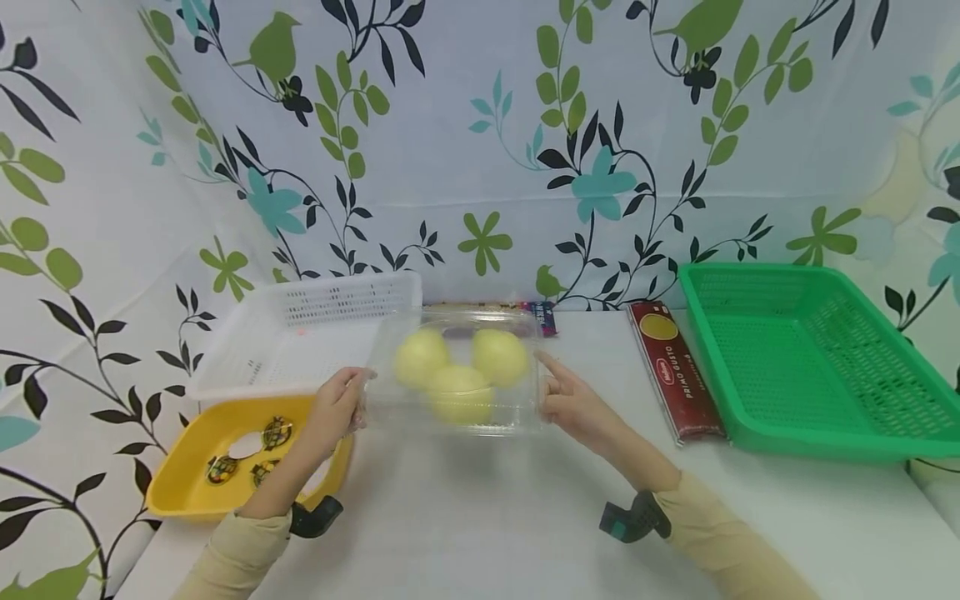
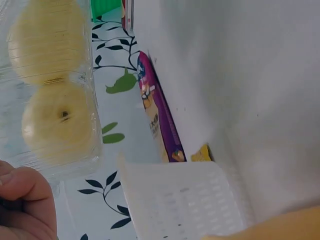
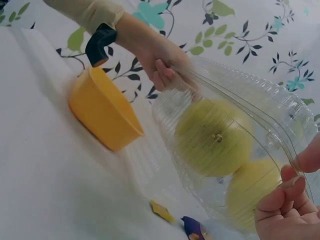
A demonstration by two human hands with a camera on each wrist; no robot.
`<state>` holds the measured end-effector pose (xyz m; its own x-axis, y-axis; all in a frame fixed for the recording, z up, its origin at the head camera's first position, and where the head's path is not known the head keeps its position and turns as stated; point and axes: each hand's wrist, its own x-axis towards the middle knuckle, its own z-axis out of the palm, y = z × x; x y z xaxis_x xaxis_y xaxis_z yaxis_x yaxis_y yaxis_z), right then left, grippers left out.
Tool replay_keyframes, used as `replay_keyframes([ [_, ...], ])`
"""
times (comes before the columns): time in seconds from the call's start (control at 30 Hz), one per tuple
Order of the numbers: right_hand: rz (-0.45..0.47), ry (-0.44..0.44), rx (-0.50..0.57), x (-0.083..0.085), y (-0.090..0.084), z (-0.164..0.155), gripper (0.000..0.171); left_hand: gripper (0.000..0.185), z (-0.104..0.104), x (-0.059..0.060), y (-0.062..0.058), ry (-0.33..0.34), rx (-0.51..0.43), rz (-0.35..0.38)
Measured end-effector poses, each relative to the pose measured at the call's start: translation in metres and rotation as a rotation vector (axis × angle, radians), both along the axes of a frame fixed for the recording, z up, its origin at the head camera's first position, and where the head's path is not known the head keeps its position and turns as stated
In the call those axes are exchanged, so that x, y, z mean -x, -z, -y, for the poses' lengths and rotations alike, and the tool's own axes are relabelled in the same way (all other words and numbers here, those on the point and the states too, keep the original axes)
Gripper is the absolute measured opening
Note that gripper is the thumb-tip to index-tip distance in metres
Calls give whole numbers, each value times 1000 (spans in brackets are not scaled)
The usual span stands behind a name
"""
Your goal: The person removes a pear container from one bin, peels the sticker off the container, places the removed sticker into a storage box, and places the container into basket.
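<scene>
A clear plastic clamshell box (image 1: pixel 390 417) with three round yellow-green fruits (image 1: pixel 460 396) inside is held up above the white table between both hands. My left hand (image 1: pixel 337 404) grips its left end, fingers curled at the edge; in the left wrist view the thumb and a curled finger (image 2: pixel 30 192) show beside the box's corner. At the opposite end, my right hand (image 1: pixel 573 400) pinches the rim, the index finger pointing along the side. Seen from the right wrist, fingertips (image 3: pixel 292 192) press the rim of the lidded box, and fruits (image 3: pixel 215 137) show through the ribbed plastic.
Behind the left hand stands a white basket (image 1: pixel 247 367), with a yellow tray (image 1: pixel 176 492) of small wrapped items in front. A purple packet (image 2: pixel 157 115) lies behind the box. Further right are a red packet (image 1: pixel 675 375) and a green basket (image 1: pixel 757 437). Patterned cloth (image 1: pixel 480 167) hangs behind.
</scene>
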<state>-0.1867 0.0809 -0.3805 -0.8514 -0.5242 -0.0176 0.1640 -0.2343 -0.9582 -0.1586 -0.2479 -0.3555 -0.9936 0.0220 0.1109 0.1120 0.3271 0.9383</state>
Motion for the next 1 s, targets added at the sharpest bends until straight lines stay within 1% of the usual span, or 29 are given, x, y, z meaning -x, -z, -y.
replay_keyframes([
  [0.1,-5,21,5,4,0,12,79,34,10,1,-3,1,0,-10],
  [0.2,2,42,37,11,0,21,71,37,18,4,-4,-9,-3,-19],
  [0.33,36,27,127,20,1,32,61,38,29,6,0,-11,-41,-31],
  [0.43,54,14,148,25,1,39,60,37,34,6,3,-28,-55,-26],
  [0.5,60,40,129,28,0,43,60,36,37,7,4,-48,-53,-23],
  [0.57,57,78,89,32,-1,46,55,36,38,10,4,-64,-54,-15],
  [0.67,89,117,41,35,-4,49,40,37,41,15,5,-76,-97,4],
  [0.77,134,103,15,36,-6,52,21,37,45,20,5,-89,-171,30],
  [0.83,161,81,15,38,-7,53,12,35,48,21,5,-88,-232,46],
  [0.93,155,53,-7,42,-8,54,6,32,51,23,5,-88,-291,56],
  [1.0,149,32,-17,45,-9,55,7,29,54,24,4,-92,-316,63],
])
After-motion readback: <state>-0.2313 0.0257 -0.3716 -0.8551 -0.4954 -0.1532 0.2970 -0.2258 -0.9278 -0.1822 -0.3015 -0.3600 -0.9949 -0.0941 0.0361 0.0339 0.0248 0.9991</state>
